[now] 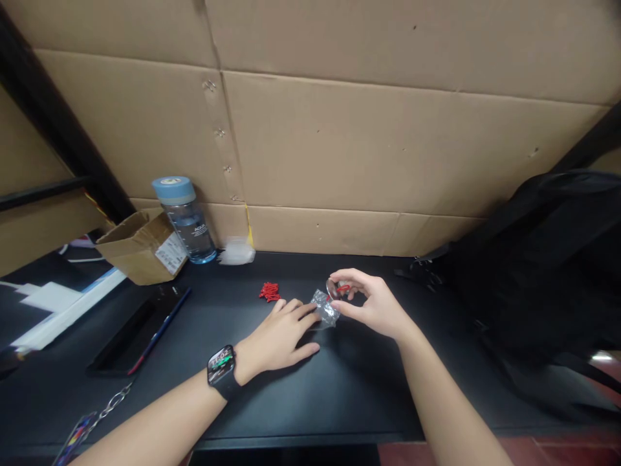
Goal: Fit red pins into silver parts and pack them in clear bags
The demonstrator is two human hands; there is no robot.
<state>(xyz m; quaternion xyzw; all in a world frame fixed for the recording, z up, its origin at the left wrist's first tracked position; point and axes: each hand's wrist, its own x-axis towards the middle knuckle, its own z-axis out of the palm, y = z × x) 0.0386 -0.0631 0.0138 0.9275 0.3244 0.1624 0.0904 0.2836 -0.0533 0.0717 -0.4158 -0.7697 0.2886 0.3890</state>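
My left hand (pixel 286 333) lies flat on the black tabletop with its fingers spread. Its fingertips touch a crumpled clear plastic bag (pixel 326 309). Between thumb and fingers, my right hand (pixel 371 301) pinches a small round clear disc (pixel 332 288) just above the bag. A small red piece (pixel 343 288) shows behind the disc, under my fingers; whether the two are joined I cannot tell. Beyond my left fingertips sits a little pile of small red pieces (pixel 269 292).
At the left stand a water bottle (pixel 191 226) and an open cardboard box (pixel 140 249). Nearer me lies a phone (pixel 138 333) with a strap. A white power strip (pixel 68 314) is at far left, a black backpack (pixel 548 272) at right. A cardboard wall (pixel 349 149) closes the back.
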